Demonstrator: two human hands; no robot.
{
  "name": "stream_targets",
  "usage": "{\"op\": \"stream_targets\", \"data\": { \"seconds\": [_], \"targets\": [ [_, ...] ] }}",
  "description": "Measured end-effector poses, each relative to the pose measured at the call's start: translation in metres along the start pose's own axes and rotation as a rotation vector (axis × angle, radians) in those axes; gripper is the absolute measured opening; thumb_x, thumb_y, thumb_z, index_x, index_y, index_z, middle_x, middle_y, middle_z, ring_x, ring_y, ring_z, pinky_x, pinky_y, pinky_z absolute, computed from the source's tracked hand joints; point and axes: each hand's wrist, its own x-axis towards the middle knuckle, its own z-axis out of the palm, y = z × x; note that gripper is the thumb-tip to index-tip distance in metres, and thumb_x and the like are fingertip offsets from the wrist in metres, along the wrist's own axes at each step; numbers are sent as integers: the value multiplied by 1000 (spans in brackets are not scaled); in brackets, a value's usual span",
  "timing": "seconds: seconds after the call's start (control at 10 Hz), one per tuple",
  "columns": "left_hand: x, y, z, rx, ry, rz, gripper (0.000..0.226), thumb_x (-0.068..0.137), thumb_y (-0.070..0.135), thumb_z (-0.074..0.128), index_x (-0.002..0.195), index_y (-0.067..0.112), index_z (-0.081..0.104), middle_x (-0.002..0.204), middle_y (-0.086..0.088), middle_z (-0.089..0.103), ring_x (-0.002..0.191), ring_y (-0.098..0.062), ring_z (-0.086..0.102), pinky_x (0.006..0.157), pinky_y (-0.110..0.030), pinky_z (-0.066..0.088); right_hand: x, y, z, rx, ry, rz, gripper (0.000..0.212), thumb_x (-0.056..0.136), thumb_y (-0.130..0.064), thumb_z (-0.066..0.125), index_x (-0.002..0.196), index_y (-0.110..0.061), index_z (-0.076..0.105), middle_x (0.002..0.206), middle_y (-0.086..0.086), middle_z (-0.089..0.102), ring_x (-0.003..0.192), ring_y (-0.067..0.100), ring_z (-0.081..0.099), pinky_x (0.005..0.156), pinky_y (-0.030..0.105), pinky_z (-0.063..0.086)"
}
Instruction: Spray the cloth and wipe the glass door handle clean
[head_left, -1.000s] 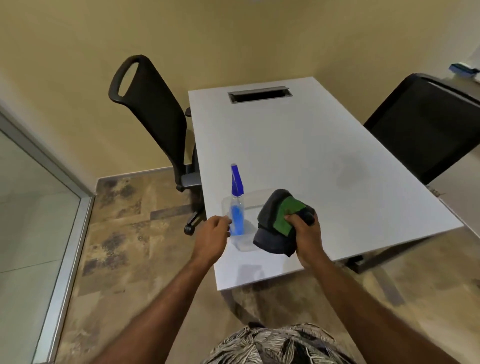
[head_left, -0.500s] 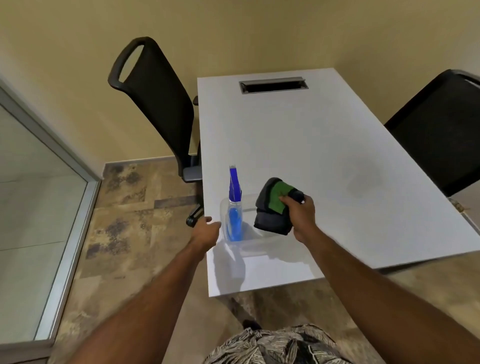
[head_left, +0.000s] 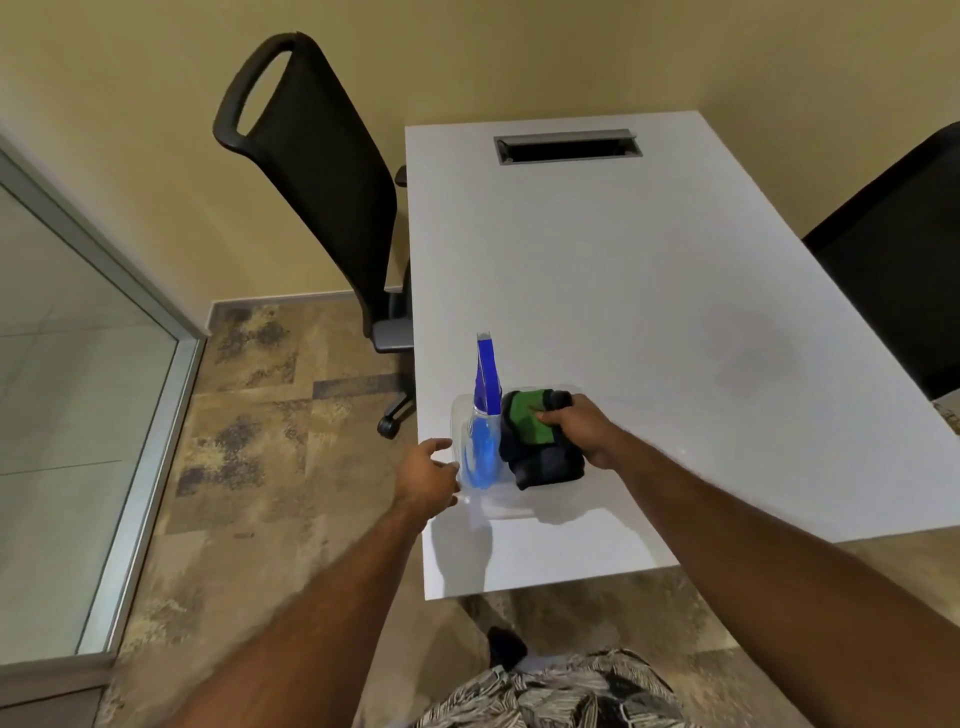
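My left hand (head_left: 427, 475) is loose and holding nothing, fingers relaxed right by the clear tub (head_left: 460, 410), probably ready to grab the spray bottle (head_left: 484, 447) standing inside it. My right hand (head_left: 584, 428) has the folded cloth (head_left: 543, 447) bunched in a fist, low over the tub beside the bottle. That's all at the table's (head_left: 623, 286) near end. The glass door (head_left: 67, 415) is off left, with no handle in view.

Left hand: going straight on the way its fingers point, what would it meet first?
The left hand would probably meet the wall of the clear plastic container first; the blue spray bottle stands just behind it, though depth is unclear.
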Motion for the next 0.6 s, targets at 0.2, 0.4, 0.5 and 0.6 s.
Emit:
{"op": "stream_targets", "data": {
  "seconds": [0.2, 0.4, 0.5, 0.6],
  "targets": [
    [2, 3, 1, 31, 6, -19, 41, 98, 2, 63, 137, 10, 52, 93, -9, 66, 75, -22, 70, 58, -27, 60, 6, 18, 4, -215, 55, -27, 34, 97, -25, 59, 128, -12, 61, 128, 13, 64, 114, 29, 61, 103, 40, 47],
    [0, 6, -1, 27, 4, -47, 39, 94, 2, 69, 130, 7, 56, 95, -15, 69, 74, -21, 71, 55, -22, 58, 4, 26, 9, -631, 242, -163, 67, 97, -31, 58, 152, -6, 28, 146, 20, 48, 131, 37, 49, 108, 42, 40],
    [-2, 5, -4, 10, -18, -43, 35, 95, 1, 68, 128, 6, 57, 97, -15, 69, 77, -22, 71, 56, -23, 58, -6, 18, 9, -768, 329, -288, 66, 95, -28, 59, 151, -12, 27, 141, 15, 47, 125, 34, 53, 101, 45, 46],
    [-2, 7, -10, -24, -8, -35, 32, 96, 9, 68, 127, 6, 58, 97, -13, 69, 79, -22, 71, 60, -29, 60, -19, 5, 3, -791, 391, -400, 54, 93, -33, 62, 140, -13, 43, 134, 10, 52, 121, 30, 54, 95, 43, 49]
  ]
}}
